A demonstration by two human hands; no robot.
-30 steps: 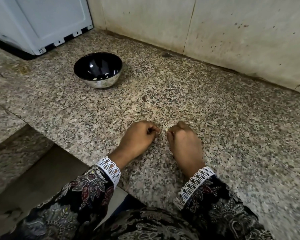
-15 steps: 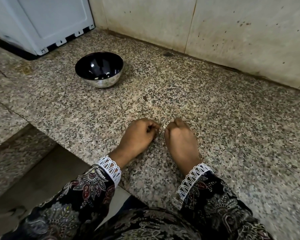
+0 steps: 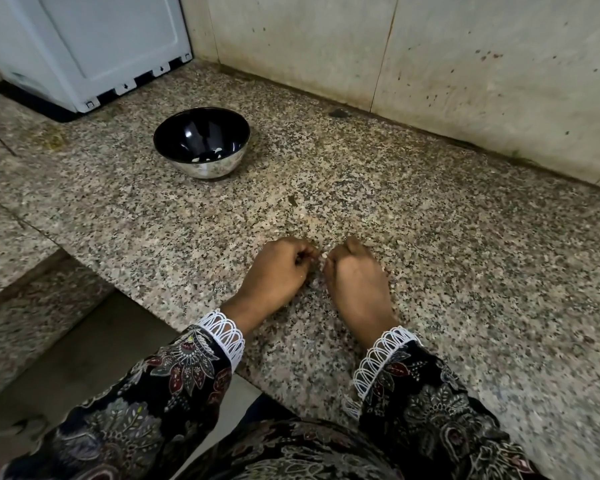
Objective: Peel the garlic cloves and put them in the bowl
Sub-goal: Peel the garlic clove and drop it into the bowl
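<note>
Two hands work close together on a speckled granite counter (image 3: 430, 209) set against a stained, pale tiled wall (image 3: 482, 64): the left hand (image 3: 274, 275) and right hand (image 3: 352, 278), fingers curled, pinch a small pale garlic clove (image 3: 323, 263) between them. The steel bowl (image 3: 201, 145), holding a few pale pieces, sits well apart at upper left, near a white appliance (image 3: 94, 50).

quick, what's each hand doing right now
Left hand: fingers curled, pinching one end of a small pale garlic clove.
Right hand: fingers curled, pinching the clove's other end; most of the clove is hidden.
</note>
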